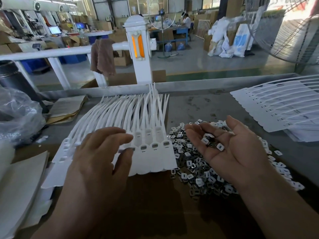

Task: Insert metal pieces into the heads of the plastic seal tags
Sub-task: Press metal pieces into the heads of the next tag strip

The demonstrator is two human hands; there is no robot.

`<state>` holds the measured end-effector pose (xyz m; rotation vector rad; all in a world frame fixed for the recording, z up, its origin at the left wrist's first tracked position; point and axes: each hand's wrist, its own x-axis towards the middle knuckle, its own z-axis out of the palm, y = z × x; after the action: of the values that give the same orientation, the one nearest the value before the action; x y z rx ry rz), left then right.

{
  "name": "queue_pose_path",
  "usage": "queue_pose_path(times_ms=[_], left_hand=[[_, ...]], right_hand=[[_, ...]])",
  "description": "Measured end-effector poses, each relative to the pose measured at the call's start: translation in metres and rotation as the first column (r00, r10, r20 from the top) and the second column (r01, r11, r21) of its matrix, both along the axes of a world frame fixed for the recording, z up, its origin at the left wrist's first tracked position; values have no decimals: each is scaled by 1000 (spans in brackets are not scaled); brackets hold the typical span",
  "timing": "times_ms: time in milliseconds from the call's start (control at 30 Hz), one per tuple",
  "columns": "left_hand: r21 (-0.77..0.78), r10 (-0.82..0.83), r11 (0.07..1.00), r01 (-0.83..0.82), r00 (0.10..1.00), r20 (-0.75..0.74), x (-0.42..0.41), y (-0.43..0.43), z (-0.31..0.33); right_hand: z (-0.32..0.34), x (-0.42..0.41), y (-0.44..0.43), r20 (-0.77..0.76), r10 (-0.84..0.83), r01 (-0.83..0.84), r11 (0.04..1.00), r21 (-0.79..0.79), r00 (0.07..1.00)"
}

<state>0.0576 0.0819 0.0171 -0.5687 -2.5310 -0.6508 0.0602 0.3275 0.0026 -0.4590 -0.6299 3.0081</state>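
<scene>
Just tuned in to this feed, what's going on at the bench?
A person is working on a fanned row of white seal tags. The left hand is spread over the tag heads, fingers relaxed. The right hand, palm up, cups a few metal pieces above the loose pile beside the row. Heads at the row's right end already show grey inserts.
</scene>
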Motion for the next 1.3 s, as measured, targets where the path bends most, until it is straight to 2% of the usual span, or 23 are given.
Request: queue_pose_path(times_ms=[200,400,567,733,800,933,1133,1300], left_hand=[[13,-135,991,137,986,-100,9,26,-4],[28,-241,969,244,967,-88,7,66,-1],[58,-209,975,213,976,-67,-2,90,-1],[-152,-231,961,231,973,21,-9,105,0],[-189,-242,951,245,969,38,-10,107,-2],[-171,-264,949,266,964,38,-14,111,-5],[-114,-277,953,281,960,47,-15,112,-8],[-124,-335,932,342,939,75,-13,112,-8]], right_hand=[[2,2,-2,-18,43,-44,999,-15,999],[1,3,-5,-34,79,-79,997,17,996],[1,4,-6,-26,110,-109,993,46,994],[-2,5,-1,-41,199,-192,973,127,979],[-5,3,1,-41,214,-206,968,147,976],[-10,0,2,-72,266,-250,952,177,961],[-14,-2,-1,-96,281,-270,956,119,955],[-12,1,0,-104,336,-315,932,177,936]])
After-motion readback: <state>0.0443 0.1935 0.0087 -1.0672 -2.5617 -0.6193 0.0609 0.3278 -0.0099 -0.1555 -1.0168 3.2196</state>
